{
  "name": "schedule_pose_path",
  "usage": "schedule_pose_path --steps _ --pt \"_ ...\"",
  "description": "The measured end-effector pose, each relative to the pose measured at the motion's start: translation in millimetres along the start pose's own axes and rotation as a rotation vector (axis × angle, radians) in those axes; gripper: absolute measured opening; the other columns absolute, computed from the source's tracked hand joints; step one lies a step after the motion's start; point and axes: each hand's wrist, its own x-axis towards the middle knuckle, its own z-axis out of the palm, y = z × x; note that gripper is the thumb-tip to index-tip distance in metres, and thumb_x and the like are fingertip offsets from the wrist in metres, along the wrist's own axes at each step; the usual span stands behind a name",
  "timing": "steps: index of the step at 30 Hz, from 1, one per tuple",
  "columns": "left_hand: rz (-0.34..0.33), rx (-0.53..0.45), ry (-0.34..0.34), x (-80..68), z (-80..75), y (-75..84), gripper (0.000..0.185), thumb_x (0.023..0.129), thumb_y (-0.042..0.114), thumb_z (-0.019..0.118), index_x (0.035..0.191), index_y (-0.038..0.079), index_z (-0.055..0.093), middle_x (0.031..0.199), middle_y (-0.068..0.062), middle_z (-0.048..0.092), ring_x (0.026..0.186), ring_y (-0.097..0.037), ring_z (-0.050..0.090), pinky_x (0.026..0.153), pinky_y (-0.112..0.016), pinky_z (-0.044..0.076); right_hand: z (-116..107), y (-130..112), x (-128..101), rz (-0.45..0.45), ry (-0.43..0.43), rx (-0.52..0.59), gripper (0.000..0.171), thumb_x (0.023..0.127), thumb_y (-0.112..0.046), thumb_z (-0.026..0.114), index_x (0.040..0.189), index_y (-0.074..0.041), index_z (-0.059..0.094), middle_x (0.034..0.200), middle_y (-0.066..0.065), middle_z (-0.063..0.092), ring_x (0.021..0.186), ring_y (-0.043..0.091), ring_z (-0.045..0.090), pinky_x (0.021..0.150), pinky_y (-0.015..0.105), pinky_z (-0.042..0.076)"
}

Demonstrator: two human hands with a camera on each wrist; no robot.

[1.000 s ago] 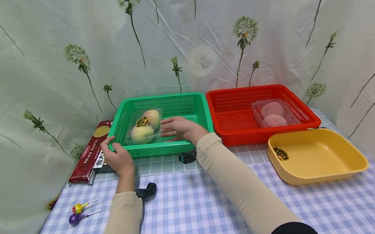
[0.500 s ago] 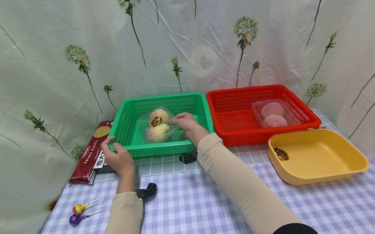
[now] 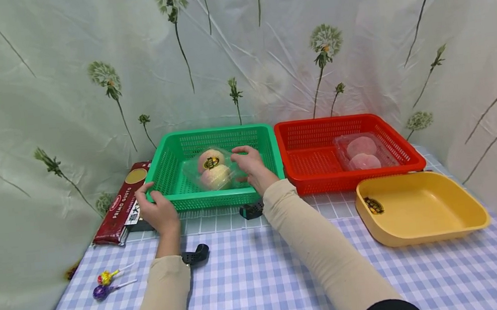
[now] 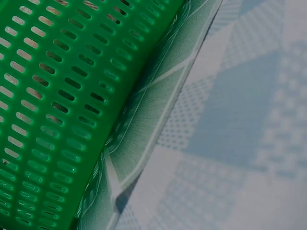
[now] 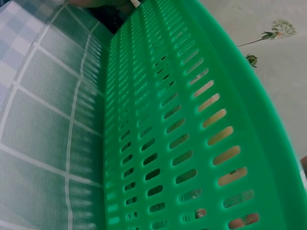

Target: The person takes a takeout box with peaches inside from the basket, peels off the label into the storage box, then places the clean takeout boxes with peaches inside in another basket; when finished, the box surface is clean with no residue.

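A clear plastic pack of peaches [image 3: 214, 177] with a black-and-yellow sticker rests in the green basket [image 3: 216, 198]. My right hand [image 3: 251, 166] reaches over the basket's front rim, fingers spread at the pack's right edge. With curved fingers, my left hand [image 3: 160, 210] grips the rim at the basket's front left corner. In the left wrist view the slotted green wall [image 4: 62, 96] fills the upper left, and the hand is out of sight. The right wrist view shows the basket's front wall [image 5: 177, 124], with pale peach colour through its slots.
A red basket [image 3: 320, 185] with another peach pack [image 3: 362, 152] adjoins on the right. The yellow tray [image 3: 422, 207] stands before it. At left lie a dark red spaghetti packet [image 3: 120, 209] and two lollipops, yellow [image 3: 105, 277] and purple [image 3: 101, 292].
The peach pack has shifted right inside the green basket, drawn by my right hand. My right fingers have since loosened at its edge. The left hand stays at the corner.
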Motion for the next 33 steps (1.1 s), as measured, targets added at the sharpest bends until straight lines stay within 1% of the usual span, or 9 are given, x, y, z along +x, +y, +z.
schedule_pose_path --steps 8,11,16,18,20,22,24,29,33 --pt "0.017 0.014 0.010 0.4 -1.6 0.8 0.032 0.095 0.012 0.041 0.115 0.001 0.063 0.117 -0.019 0.066 0.085 -0.015 0.045 0.075 -0.021 0.029 -2 0 -3 -0.104 0.009 0.084 0.030 0.099 -0.018 0.056 0.127 -0.013 0.065 0.108 0.002 0.057 0.099 0.020 0.056 0.064 0.038 0.052" --pt "0.023 0.019 -0.010 0.2 -1.0 0.3 0.032 0.097 0.014 0.042 0.116 0.002 0.063 0.121 -0.016 0.066 0.088 -0.012 0.048 0.076 -0.019 0.031 -8 -5 -7 -0.148 0.019 0.140 0.026 0.099 -0.022 0.060 0.123 -0.014 0.066 0.109 0.000 0.058 0.099 0.018 0.058 0.059 0.034 0.052" --pt "0.021 0.019 -0.014 -1.2 -0.7 0.7 0.031 0.098 0.016 0.042 0.117 0.003 0.064 0.122 -0.014 0.067 0.073 -0.011 0.040 0.070 -0.023 0.029 -24 -18 -19 -0.193 0.017 0.220 0.020 0.098 -0.023 0.063 0.116 -0.016 0.067 0.113 0.002 0.058 0.104 0.021 0.061 0.055 0.031 0.050" --pt "0.010 0.019 -0.012 -1.5 -0.3 1.2 0.031 0.099 0.017 0.043 0.118 0.003 0.063 0.127 -0.013 0.066 0.079 -0.013 0.048 0.073 -0.024 0.033 -30 -21 -25 -0.208 0.023 0.250 0.017 0.097 -0.021 0.063 0.113 -0.017 0.067 0.112 0.002 0.058 0.107 0.022 0.062 0.055 0.031 0.050" --pt "0.001 0.018 -0.010 -1.4 0.4 1.2 0.031 0.099 0.017 0.044 0.119 0.003 0.062 0.135 -0.012 0.063 0.100 -0.016 0.059 0.084 -0.027 0.041 -37 -21 -32 -0.219 0.030 0.270 0.015 0.097 -0.018 0.061 0.111 -0.017 0.067 0.114 0.001 0.058 0.110 0.023 0.063 0.055 0.031 0.049" --pt "-0.008 0.014 -0.012 -0.9 1.5 1.0 0.031 0.100 0.018 0.044 0.121 0.002 0.059 0.144 -0.012 0.058 0.126 -0.019 0.056 0.100 -0.033 0.042 -44 -20 -39 -0.223 0.032 0.283 0.014 0.098 -0.017 0.059 0.110 -0.018 0.066 0.116 0.000 0.059 0.114 0.023 0.064 0.056 0.030 0.050" --pt "-0.006 0.009 -0.016 -0.6 2.6 1.3 0.031 0.101 0.019 0.045 0.123 0.001 0.057 0.149 -0.013 0.053 0.141 -0.022 0.047 0.112 -0.039 0.038 -52 -18 -47 -0.229 0.028 0.290 0.014 0.099 -0.017 0.057 0.110 -0.018 0.066 0.119 0.001 0.061 0.118 0.024 0.063 0.056 0.029 0.050" --pt "0.026 0.020 -0.004 -0.4 4.3 2.5 0.029 0.101 0.019 0.047 0.120 0.000 0.058 0.147 -0.014 0.050 0.140 -0.025 0.044 0.115 -0.044 0.036 -73 -13 -65 -0.243 -0.012 0.283 0.013 0.100 -0.019 0.056 0.110 -0.018 0.064 0.125 0.004 0.063 0.127 0.031 0.060 0.061 0.027 0.053" --pt "0.097 0.047 0.058 1.1 5.5 7.6 0.022 0.099 0.013 0.053 0.114 -0.002 0.061 0.143 -0.015 0.050 0.137 -0.025 0.046 0.111 -0.045 0.039 -94 -12 -78 -0.241 -0.065 0.260 0.014 0.101 -0.017 0.053 0.110 -0.019 0.063 0.125 0.002 0.062 0.126 0.032 0.057 0.076 0.031 0.059"
